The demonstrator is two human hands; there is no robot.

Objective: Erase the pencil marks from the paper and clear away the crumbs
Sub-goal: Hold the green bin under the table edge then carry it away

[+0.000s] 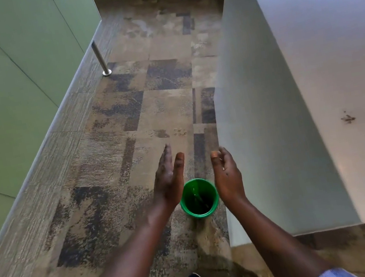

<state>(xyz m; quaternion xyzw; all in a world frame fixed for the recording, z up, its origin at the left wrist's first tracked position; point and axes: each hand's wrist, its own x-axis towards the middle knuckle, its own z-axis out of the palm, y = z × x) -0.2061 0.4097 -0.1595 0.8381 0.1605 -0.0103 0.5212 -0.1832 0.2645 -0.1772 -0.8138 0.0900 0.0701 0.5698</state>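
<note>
While left hand [169, 180] and right hand [228, 176] hover over a green bucket [190, 212], left fingers straight, right loosely curled, empty.

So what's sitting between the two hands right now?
In the head view, the green bucket stands on the carpet, in the gap between the left hand and the right hand. Both hands are empty; only carpet shows otherwise.

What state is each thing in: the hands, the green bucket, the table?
Left hand: open, fingers straight, empty.
Right hand: open, fingers loosely curled, empty.
Green bucket: upright on the floor, uncovered.
Table: dark specks lying on it.
</note>
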